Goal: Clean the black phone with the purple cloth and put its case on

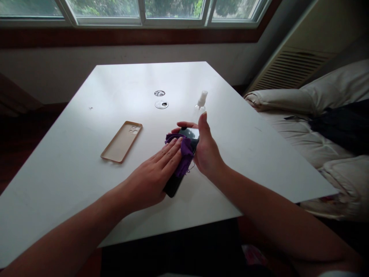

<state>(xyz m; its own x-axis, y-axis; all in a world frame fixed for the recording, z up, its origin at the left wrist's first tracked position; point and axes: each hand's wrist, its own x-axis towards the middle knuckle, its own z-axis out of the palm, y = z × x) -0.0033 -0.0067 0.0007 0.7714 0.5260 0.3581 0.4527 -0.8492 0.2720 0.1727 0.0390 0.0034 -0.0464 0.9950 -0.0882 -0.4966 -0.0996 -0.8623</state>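
While the right hand (pixel 208 154) grips one phone (pixel 173 185), the left hand (pixel 151 175), laid flat, presses one purple cloth (pixel 186 156) onto it.

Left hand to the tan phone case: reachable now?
Probably yes: the tan phone case lies forward and left of the left hand, with nothing visible in between. That hand lies on the purple cloth over the phone, so lifting off likely comes first.

Held aslant in the right hand (pixel 209 150): a slim, dark phone (pixel 173 184), glossy at the far end, leaning away to the right, with what may be the screen uppermost. Covered across its middle by a bunched purple cloth (pixel 186 156), trailing loose threads, pressed down under the straightened fingers of the left hand (pixel 157 167).
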